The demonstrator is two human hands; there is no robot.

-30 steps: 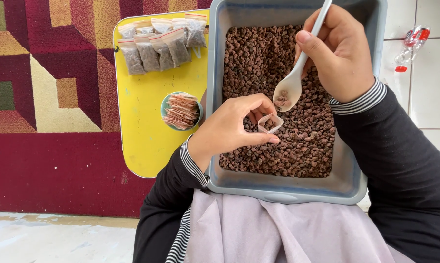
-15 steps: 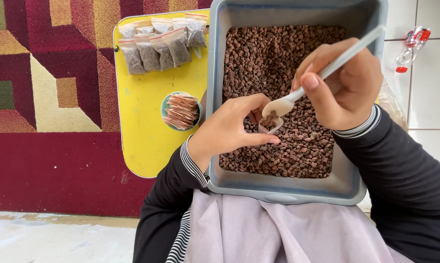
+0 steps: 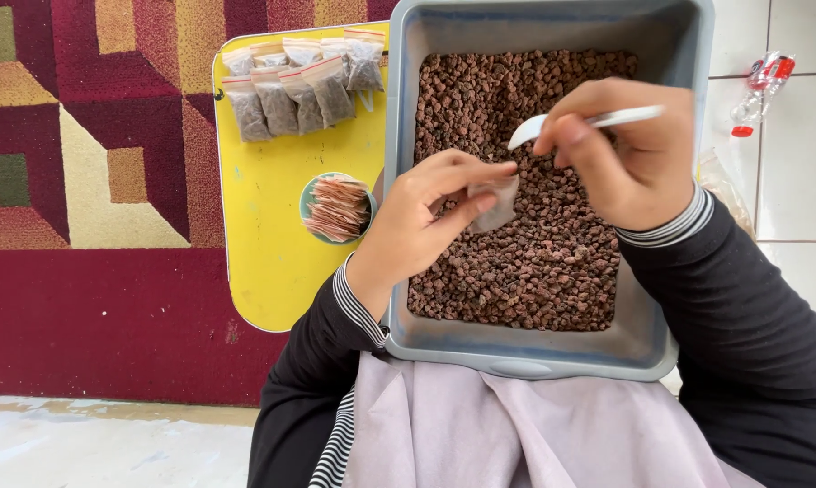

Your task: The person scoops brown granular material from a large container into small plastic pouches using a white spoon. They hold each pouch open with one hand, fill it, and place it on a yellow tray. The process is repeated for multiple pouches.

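The left hand pinches a small clear plastic pouch between thumb and forefinger, its mouth turned up and to the right, held just above the bed of small, rough, reddish-brown pellets that fills the grey rectangular plastic tub. The right hand sits just beside it, up and to the right, fingers curled shut around the handle of a white plastic spoon; the spoon's long axis runs nearly level, handle to the right, bowl pointing left and hanging directly over the pouch's mouth, close but seemingly not touching. Whether the bowl carries pellets cannot be told. The tub rests across the person's lap on a pale lilac cloth. To its left a glossy yellow tray lies on a patterned red carpet, bearing a row of filled clear pouches with red sealing strips and a small round dish of flat empty pouches.
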